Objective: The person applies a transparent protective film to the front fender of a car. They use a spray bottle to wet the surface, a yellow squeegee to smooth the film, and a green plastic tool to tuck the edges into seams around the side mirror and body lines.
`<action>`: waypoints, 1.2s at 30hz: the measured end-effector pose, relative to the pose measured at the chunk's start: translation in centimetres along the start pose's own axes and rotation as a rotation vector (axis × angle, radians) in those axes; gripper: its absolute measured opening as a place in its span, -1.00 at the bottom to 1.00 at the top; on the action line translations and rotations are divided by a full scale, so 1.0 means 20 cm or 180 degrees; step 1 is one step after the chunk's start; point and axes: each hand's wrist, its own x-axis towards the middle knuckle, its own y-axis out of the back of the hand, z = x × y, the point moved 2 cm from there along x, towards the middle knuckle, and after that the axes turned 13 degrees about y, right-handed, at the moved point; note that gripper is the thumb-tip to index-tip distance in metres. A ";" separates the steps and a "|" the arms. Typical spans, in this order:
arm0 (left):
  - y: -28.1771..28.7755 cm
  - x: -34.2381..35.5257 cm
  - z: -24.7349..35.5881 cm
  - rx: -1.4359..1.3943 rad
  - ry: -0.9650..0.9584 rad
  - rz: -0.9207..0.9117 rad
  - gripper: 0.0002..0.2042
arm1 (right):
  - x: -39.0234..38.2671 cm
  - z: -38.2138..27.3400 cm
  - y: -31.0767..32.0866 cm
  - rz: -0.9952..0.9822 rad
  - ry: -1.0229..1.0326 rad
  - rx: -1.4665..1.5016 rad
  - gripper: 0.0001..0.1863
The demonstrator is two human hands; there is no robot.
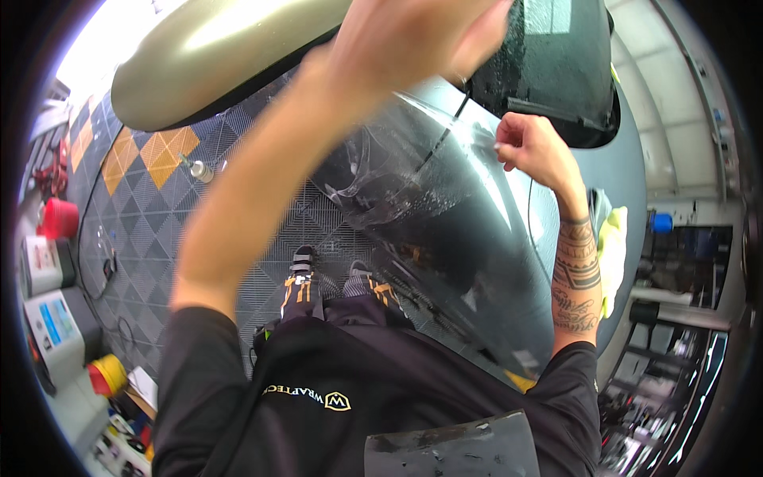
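Clear, wet film lies over a glossy dark car body panel in front of me, wrinkled and bunched toward its left end. My right hand is closed in a pinch above the panel's right side, at what looks like the film's edge; the grip itself is partly hidden. My left hand is raised across the top of the view, smeared by motion, so its fingers and anything in them cannot be made out. Past the film is a wet black part with rounded corners.
A rounded gold panel juts in at upper left. A spray bottle stands on the tiled floor. A yellow-green cloth lies by my right forearm. Machines and a red container line the left.
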 end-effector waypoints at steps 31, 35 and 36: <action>-0.46 -1.48 0.55 0.0519 0.3175 0.1374 -0.82 | 0.06 -0.29 -0.14 0.0042 0.0805 0.0302 -0.37; -0.48 -1.68 0.50 0.0713 0.3684 0.1143 -0.88 | 0.05 -0.29 -0.14 0.0202 0.0744 0.0403 -0.39; -0.42 -1.69 0.51 0.0764 0.3676 0.1091 -0.89 | 0.03 -0.27 -0.14 0.0154 0.0788 0.0254 -0.39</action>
